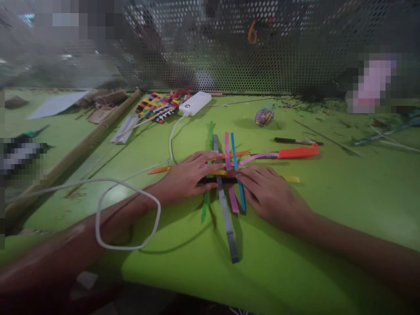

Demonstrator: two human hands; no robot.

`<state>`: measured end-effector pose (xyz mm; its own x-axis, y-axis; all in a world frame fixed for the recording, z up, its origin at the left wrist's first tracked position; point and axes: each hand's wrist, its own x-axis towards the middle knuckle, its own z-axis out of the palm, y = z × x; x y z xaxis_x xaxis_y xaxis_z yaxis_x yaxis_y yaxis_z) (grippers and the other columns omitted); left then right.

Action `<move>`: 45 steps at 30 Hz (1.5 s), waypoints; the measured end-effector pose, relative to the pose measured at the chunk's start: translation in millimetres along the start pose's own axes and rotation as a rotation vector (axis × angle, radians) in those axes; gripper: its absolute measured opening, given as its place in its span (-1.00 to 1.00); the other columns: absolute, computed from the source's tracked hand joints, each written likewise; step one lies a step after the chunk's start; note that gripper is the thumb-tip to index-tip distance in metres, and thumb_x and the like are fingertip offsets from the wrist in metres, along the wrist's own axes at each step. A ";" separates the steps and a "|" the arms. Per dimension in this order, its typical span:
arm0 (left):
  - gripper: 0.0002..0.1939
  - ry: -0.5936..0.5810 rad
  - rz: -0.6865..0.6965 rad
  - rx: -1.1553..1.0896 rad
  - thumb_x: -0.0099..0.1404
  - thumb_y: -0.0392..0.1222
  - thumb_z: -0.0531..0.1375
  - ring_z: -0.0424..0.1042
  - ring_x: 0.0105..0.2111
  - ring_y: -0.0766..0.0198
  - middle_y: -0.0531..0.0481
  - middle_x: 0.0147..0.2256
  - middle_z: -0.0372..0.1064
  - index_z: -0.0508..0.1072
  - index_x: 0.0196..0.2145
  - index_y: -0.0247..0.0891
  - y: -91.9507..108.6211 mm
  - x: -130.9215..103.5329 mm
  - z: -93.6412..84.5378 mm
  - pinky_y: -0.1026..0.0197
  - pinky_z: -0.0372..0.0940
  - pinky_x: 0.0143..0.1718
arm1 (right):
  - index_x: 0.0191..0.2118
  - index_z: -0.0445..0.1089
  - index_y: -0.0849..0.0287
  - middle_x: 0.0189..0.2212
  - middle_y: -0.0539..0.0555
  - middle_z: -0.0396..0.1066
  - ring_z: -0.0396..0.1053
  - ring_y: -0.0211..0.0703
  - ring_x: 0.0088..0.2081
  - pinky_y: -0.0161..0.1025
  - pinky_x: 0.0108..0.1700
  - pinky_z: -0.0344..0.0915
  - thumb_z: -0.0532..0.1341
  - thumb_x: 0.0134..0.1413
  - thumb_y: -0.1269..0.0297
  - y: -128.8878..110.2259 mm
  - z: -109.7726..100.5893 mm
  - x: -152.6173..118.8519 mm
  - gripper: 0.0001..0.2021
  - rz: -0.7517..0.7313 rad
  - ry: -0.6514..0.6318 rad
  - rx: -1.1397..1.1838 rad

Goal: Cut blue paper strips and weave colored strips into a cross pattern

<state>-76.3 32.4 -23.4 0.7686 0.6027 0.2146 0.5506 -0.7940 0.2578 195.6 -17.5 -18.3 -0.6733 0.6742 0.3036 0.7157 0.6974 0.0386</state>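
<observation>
Several flat colored strips cross each other in a loose weave on the green table. My left hand [193, 175] lies over its left side, fingers spread and pressing on the strips. Under or beside those fingers run a green strip [205, 203], a grey strip [226, 218] and a black strip. A pink strip [233, 199] stands between the hands. At the right side, my right hand [271, 192] has its fingers close together, with the tips on a blue strip [241, 194]. Orange and yellow strips [293, 179] run crosswise, partly hidden by the hands.
A red-orange strip [297, 152] and a black pen-like tool [288, 140] lie at right. Behind are a white power bank [196, 103], its cable [127, 247] looping over my left forearm, a woven checkered piece [154, 106], a multicolored ball [264, 117] and a long pole [82, 151].
</observation>
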 end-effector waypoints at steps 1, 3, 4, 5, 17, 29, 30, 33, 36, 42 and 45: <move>-0.46 -0.027 0.007 -0.007 0.51 0.03 0.13 0.11 0.38 -0.04 -0.18 0.38 0.14 0.24 0.37 -0.10 -0.2 0.1 2.2 -0.22 0.13 0.37 | 0.16 0.48 0.37 0.08 0.24 0.54 0.50 0.09 0.06 0.08 0.13 0.47 0.07 0.40 0.40 0.2 0.6 -0.2 -0.63 -0.004 -0.001 -0.006; -0.45 -0.068 0.020 -0.006 0.51 0.05 0.13 0.07 0.41 -0.07 -0.18 0.41 0.09 0.23 0.38 -0.07 -2.4 0.1 6.3 -0.27 0.09 0.39 | 0.15 0.48 0.38 0.08 0.25 0.54 0.50 0.08 0.06 0.08 0.14 0.47 0.06 0.39 0.39 0.8 2.7 -0.8 -0.62 -0.020 0.013 -0.022; -0.45 -0.078 0.030 -0.002 0.51 0.04 0.13 0.07 0.41 -0.08 -0.19 0.42 0.08 0.24 0.38 -0.08 -4.1 0.1 7.9 -0.29 0.08 0.39 | 0.15 0.48 0.39 0.07 0.26 0.55 0.50 0.09 0.07 0.08 0.14 0.47 0.05 0.39 0.39 1.1 3.7 -1.1 -0.62 -0.026 0.022 -0.028; -0.46 -0.083 0.043 0.001 0.51 0.03 0.12 0.06 0.42 -0.09 -0.21 0.42 0.08 0.25 0.37 -0.08 -5.9 0.1 9.1 -0.29 0.08 0.39 | 0.14 0.48 0.41 0.06 0.28 0.55 0.51 0.10 0.06 0.08 0.13 0.47 0.05 0.38 0.39 1.4 4.6 -1.4 -0.62 -0.037 0.039 -0.030; -0.53 -0.017 0.052 -0.101 0.55 -0.19 0.04 0.15 0.38 0.04 -0.18 0.37 0.18 0.28 0.36 -0.10 -5.7 0.6 10.2 -0.21 0.15 0.38 | 0.16 0.46 0.45 0.08 0.33 0.52 0.49 0.13 0.09 0.12 0.16 0.46 0.07 0.31 0.48 3.0 8.1 -0.6 -0.61 -0.046 0.048 0.035; -0.56 0.066 -0.172 0.026 0.51 -0.10 0.09 0.32 0.18 -0.08 -0.28 0.16 0.32 0.37 0.26 -0.28 0.7 -1.3 0.9 -0.20 0.34 0.18 | 0.13 0.47 0.39 0.02 0.31 0.54 0.50 0.12 0.04 0.16 0.09 0.49 0.04 0.42 0.31 1.8 6.2 -0.8 -0.62 0.017 -0.017 0.047; -0.55 0.066 -0.161 0.020 0.51 -0.05 0.10 0.32 0.18 -0.08 -0.28 0.15 0.32 0.37 0.26 -0.27 0.1 -1.4 0.8 -0.20 0.34 0.18 | 0.13 0.47 0.39 0.03 0.31 0.53 0.49 0.13 0.05 0.17 0.10 0.49 0.05 0.42 0.30 1.4 4.7 -0.5 -0.63 0.025 -0.022 0.055; -0.49 0.046 -0.115 0.013 0.49 0.07 0.14 0.30 0.20 -0.10 -0.26 0.19 0.30 0.35 0.27 -0.20 -2.1 -2.3 1.8 -0.23 0.32 0.19 | 0.10 0.47 0.41 0.07 0.35 0.50 0.46 0.19 0.10 0.21 0.13 0.47 0.09 0.39 0.29 1.2 2.0 0.2 -0.64 0.043 -0.028 0.064; -0.45 0.019 -0.081 0.018 0.47 0.14 0.15 0.27 0.21 -0.13 -0.26 0.23 0.27 0.33 0.29 -0.16 -3.2 -2.9 3.7 -0.29 0.28 0.20 | 0.08 0.48 0.41 0.09 0.39 0.48 0.44 0.23 0.14 0.24 0.15 0.45 0.13 0.37 0.28 1.4 3.7 -0.2 -0.65 0.054 -0.037 0.065; -0.53 0.055 -0.060 0.031 0.53 0.02 0.09 0.23 0.24 -0.10 -0.23 0.23 0.28 0.32 0.30 -0.15 -0.4 -1.8 6.7 -0.28 0.25 0.24 | 0.09 0.47 0.39 0.09 0.38 0.47 0.41 0.23 0.15 0.24 0.14 0.44 0.08 0.40 0.26 2.3 5.1 -1.9 -0.64 0.064 -0.016 0.107; -0.57 0.081 -0.030 0.045 0.54 -0.09 0.07 0.20 0.27 -0.07 -0.21 0.24 0.27 0.34 0.29 -0.16 2.9 -0.5 6.8 -0.23 0.24 0.27 | 0.07 0.48 0.31 0.02 0.32 0.49 0.40 0.18 0.11 0.17 0.12 0.43 0.06 0.41 0.28 12.0 -11.6 6.0 -0.67 0.047 0.073 0.163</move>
<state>-72.9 29.3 -29.2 0.7238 0.6291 0.2835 0.5884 -0.7773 0.2227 202.2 -7.9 -5.0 -0.6202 0.6920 0.3695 0.7029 0.6993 -0.1300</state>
